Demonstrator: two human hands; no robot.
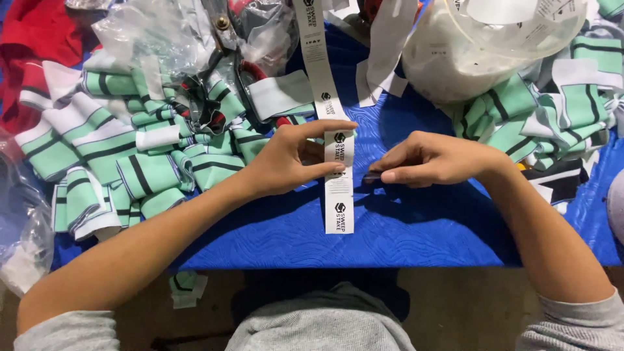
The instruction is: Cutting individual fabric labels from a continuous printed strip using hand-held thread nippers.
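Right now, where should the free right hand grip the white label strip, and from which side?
Grip the white label strip on its free tail below the left hand, coming from the right: the right hand is already there, and that hanging end is flat and clear.

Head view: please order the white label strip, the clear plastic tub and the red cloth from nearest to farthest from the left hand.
1. White label strip: pinched in the left hand, at centre.
2. Clear plastic tub: far right, top of the blue table.
3. Red cloth: top left corner, about as far as the tub; too close to call.
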